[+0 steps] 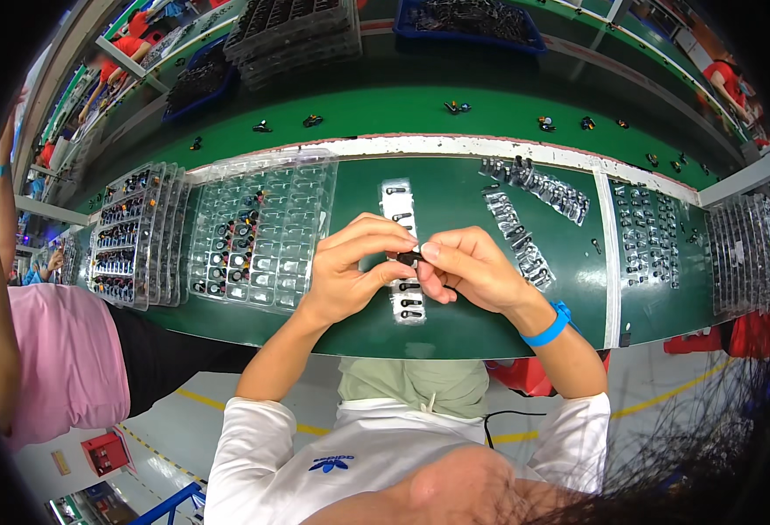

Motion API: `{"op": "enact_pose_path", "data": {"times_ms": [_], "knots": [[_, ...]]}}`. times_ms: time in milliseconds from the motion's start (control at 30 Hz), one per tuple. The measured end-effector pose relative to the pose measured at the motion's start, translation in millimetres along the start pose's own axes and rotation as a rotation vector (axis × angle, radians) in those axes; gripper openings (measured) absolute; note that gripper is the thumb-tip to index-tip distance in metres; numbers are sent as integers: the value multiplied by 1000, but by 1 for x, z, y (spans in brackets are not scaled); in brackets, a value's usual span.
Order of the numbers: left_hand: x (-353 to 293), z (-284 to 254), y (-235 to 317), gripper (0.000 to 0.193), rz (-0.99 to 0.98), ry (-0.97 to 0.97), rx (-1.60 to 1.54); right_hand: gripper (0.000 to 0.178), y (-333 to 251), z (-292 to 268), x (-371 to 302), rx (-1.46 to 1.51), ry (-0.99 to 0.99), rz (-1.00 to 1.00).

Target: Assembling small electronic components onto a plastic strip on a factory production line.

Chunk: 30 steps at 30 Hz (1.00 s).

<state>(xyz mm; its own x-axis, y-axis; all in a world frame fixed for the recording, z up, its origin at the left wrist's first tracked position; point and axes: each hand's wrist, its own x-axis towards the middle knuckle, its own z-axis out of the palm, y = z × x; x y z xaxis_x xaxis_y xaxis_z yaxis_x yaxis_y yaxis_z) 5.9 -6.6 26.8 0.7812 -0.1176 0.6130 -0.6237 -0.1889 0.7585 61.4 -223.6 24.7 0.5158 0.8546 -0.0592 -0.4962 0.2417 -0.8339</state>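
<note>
My left hand [360,265] and my right hand [474,267] meet over the bench, fingertips closed from both sides on a small black part [409,258]. Its exact kind is too small to make out, and the fingers partly hide it. Under the hands lies a narrow white strip tray [408,317] with black parts in a row; its middle is covered. A blue band [549,325] circles my right wrist. Left of my hands, a transparent blister tray [302,197] has some pockets filled with small black, red and yellow pieces.
Stacked filled trays [127,236] stand at far left, more trays [739,254] at far right. Strips of black parts [518,236] lie right of my hands. Beyond a white rail [455,147], a green belt [367,114] carries scattered pieces. A person in pink [70,359] is at left.
</note>
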Motion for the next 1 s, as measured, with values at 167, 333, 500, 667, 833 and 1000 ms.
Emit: {"op": "enact_pose_path", "data": {"times_ms": [167,333,500,667,833,1000], "knots": [[-2,-2,0,25,41,-40,91,35,-2,6,-1,61,-50,66],[0,0,3,29,171,-36,184,36,-1,6,-2,82,-53,98],[5,-3,8,19,112,-58,242,36,-3,5,3,-104,70,89],[30,-28,-1,21,-279,-153,392,31,-2,-26,14,-695,286,-117],[96,-72,-56,27,-218,-18,712,15,0,-26,58,-1510,366,-755],[83,-60,-65,29,-103,-132,871,13,2,-33,87,-1930,179,-600]]}}
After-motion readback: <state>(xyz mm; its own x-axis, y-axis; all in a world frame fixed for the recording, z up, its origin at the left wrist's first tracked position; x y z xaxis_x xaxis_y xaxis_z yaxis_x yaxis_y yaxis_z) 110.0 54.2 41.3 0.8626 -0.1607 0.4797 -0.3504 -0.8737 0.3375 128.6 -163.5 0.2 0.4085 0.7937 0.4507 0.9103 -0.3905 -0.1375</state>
